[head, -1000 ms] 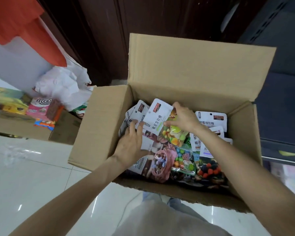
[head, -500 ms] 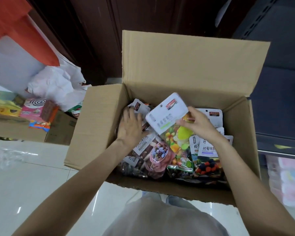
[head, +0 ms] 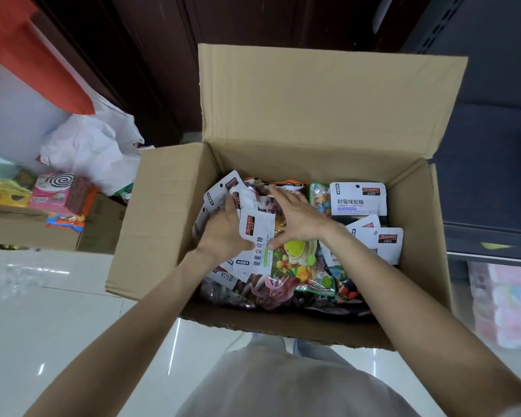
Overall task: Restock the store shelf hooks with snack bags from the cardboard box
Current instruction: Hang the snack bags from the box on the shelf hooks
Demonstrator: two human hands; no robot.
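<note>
Snack bags, white-headed pouches with colourful candy fronts [head: 295,266], fill the open brown cardboard box [head: 163,212] standing on the pale tiled floor [head: 42,326]. At far left, a lower brown carton [head: 27,230] holds a pink package with a black spiral [head: 53,188]; a crumpled white plastic bag [head: 88,145] lies behind it. Inside the box, the left hand [head: 223,230] curls around the white header of one pouch [head: 257,233], gripping it. The right hand [head: 298,218] rests immediately beside it, fingers extended flat on the bags, thumb touching the same pouch. A raspberry-label bag [head: 357,198] lies at right.
</note>
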